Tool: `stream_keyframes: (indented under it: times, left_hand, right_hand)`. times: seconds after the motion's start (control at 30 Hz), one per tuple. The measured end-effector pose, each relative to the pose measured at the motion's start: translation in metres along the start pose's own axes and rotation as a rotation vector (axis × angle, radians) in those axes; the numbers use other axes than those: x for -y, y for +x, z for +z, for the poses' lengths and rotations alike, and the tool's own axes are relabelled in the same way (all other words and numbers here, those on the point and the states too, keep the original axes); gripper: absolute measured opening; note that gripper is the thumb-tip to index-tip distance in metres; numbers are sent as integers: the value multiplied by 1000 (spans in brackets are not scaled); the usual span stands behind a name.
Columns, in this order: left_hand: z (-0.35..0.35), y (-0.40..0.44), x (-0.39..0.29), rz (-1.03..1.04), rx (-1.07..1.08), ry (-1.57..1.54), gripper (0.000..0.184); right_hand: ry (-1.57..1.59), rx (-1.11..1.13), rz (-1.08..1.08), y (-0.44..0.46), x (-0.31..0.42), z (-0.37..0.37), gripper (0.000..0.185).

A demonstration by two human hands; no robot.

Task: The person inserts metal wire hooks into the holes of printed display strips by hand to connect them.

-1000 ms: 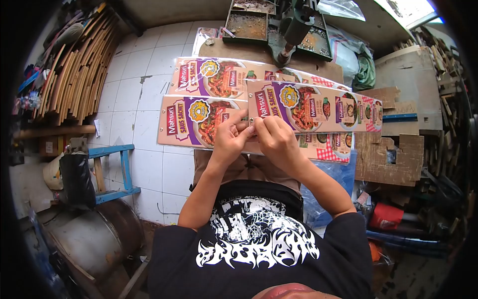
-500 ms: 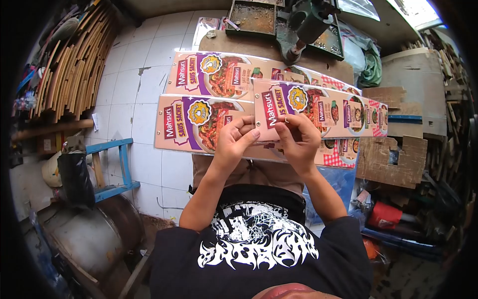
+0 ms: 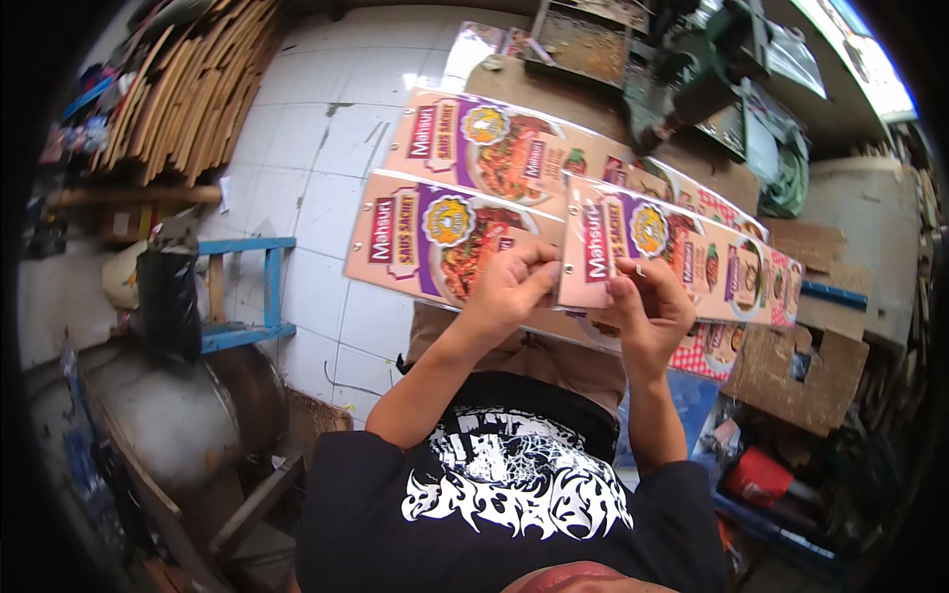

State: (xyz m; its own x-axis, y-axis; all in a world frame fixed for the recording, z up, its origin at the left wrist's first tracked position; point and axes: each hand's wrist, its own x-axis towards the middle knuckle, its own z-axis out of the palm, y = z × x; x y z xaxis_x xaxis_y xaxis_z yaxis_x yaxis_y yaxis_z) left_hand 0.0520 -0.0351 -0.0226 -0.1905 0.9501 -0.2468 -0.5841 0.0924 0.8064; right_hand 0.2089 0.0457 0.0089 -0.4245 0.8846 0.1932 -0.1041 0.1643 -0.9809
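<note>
A long, plastic-covered printed sign (image 3: 736, 279) marked "Mahsuri Saus Sachet" is held above the others, with metal eyelets at its left end. My left hand (image 3: 516, 284) is closed in a pinch at that left edge, by the lower eyelet. Along the lower edge, my right hand (image 3: 654, 308) grips the same sign between thumb and fingers. Beneath lie two rows of matching signs: a nearer sign (image 3: 400, 265), partly covered by my hands, and a farther sign (image 3: 432, 124). Whether each row is a single sign or a stack, I cannot tell.
A green metal press (image 3: 692, 94) stands beyond the signs, beside a tray of small metal bits (image 3: 583, 47). Stacked boards (image 3: 193, 94) lean at the far left. A blue frame (image 3: 272, 287) and a metal drum (image 3: 178, 415) are lower left; cardboard (image 3: 791, 381) lies at right.
The whole view has swung, so signs and hands appear farther right and lower. Both hands keep nearly the same pinch on the upper sign.
</note>
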Motion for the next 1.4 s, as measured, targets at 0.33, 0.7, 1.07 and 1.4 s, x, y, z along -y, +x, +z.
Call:
stream_keyframes:
  times: [0.33, 0.7, 1.07, 1.4]
  left_hand:
    - [11, -21, -11, 506, -428, 566, 7]
    - [7, -34, -27, 220, 119, -146, 9]
    - [-1, -18, -15, 422, -68, -29, 11]
    - [-21, -16, -12, 387, -81, -262, 13]
  right_hand:
    - [-25, -9, 141, 3, -27, -1, 17]
    - [60, 13, 175, 7, -36, 1, 18]
    - [90, 30, 233, 10, -25, 2, 16]
    - [119, 69, 259, 10, -28, -1, 17]
